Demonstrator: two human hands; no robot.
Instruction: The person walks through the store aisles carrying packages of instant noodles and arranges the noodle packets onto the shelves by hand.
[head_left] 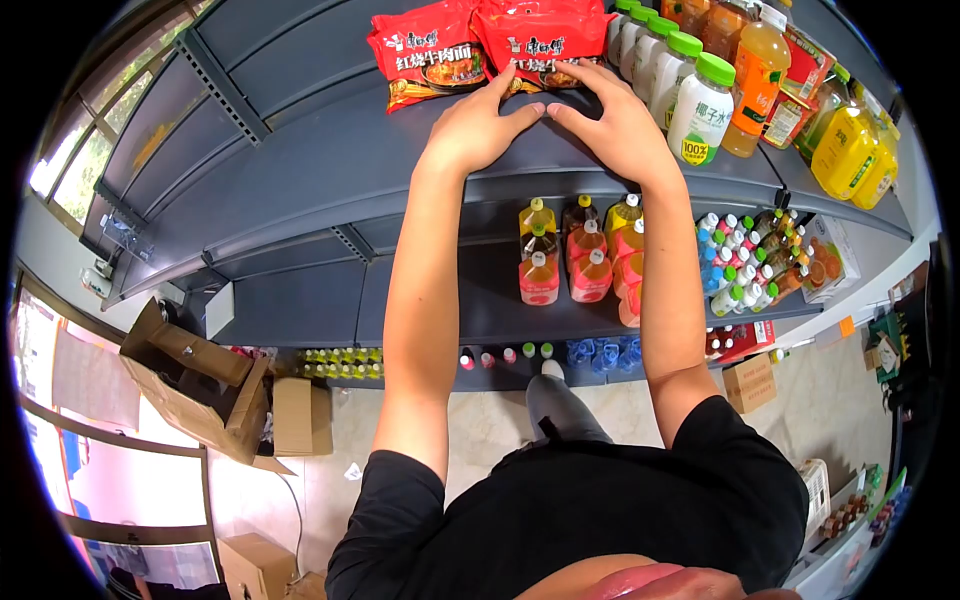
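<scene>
Two red instant noodle packets stand side by side on the upper shelf, the left packet [428, 55] and the right packet [545, 35]. At the lower left corner of the right packet is my left hand [482, 128], its fingers stretched out and thumb apart. My right hand [618, 125] rests its fingertips on that packet's lower right part, fingers spread. Both thumbs point inward and nearly meet in front of the packet. Neither hand is wrapped round it. A white coconut water bottle [700, 112] with a green cap stands right of my right hand.
Beside it are an orange drink bottle [752, 85] and yellow oil bottles [848, 150]. The shelf below holds pink-labelled bottles [538, 280] and several small bottles [740, 262]. An opened cardboard box [190, 375] is at the left; a small carton [750, 385] lies on the floor.
</scene>
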